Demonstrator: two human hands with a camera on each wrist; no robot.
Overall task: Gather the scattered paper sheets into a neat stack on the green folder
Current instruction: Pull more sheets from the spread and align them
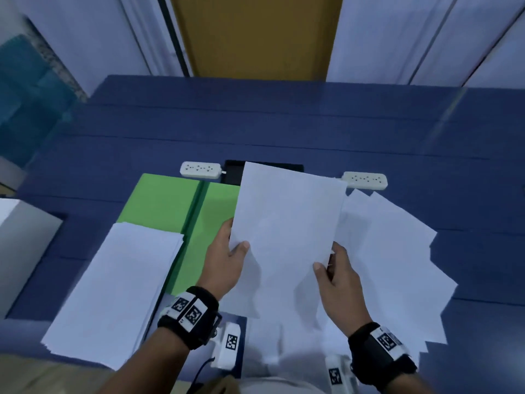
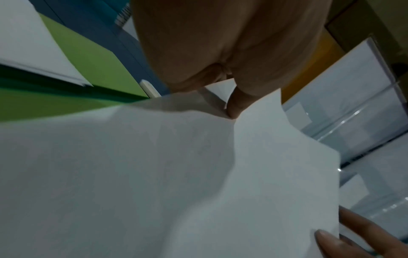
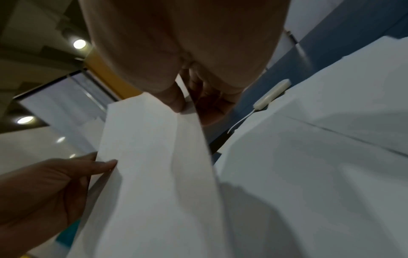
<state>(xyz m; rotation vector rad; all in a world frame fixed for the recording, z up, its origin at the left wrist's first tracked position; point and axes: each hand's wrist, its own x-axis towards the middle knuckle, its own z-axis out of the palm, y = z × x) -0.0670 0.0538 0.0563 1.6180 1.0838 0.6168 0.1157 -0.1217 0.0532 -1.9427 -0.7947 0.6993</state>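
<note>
Held sheet (image 1: pixel 287 223): plain white, blank on the side shown, lifted off the tabletop (image 1: pixel 284 123) and tilted, its lower part gently buckled; it hangs over the right edge of the green folder (image 1: pixel 167 203) and the loose pile.
Left hand (image 1: pixel 224 263): thumb on top of the sheet's lower left edge, fingers tucked beneath, pinching it.
Right hand (image 1: pixel 338 277): thumb on the sheet's lower right edge, fingers curled behind, pinching it too.
Loose sheets (image 1: pixel 397 251): white, fanned at mixed angles, overlapping one another on the tabletop at the right and toward the near edge.
Gathered stack (image 1: pixel 119 288): white sheets, roughly squared, edges slightly stepped, lying on the folder's near left part and reaching past its near edge.
Green folder: bright green, open flat, a dark crease down its middle; it carries only the stack, its far half bare.
Tabletop: dark blue, with seams running across.
Power strips: 2 white ones, left (image 1: pixel 201 169) and right (image 1: pixel 365 180), beyond the folder and the sheets, a black panel (image 1: pixel 234 172) between them.
</note>
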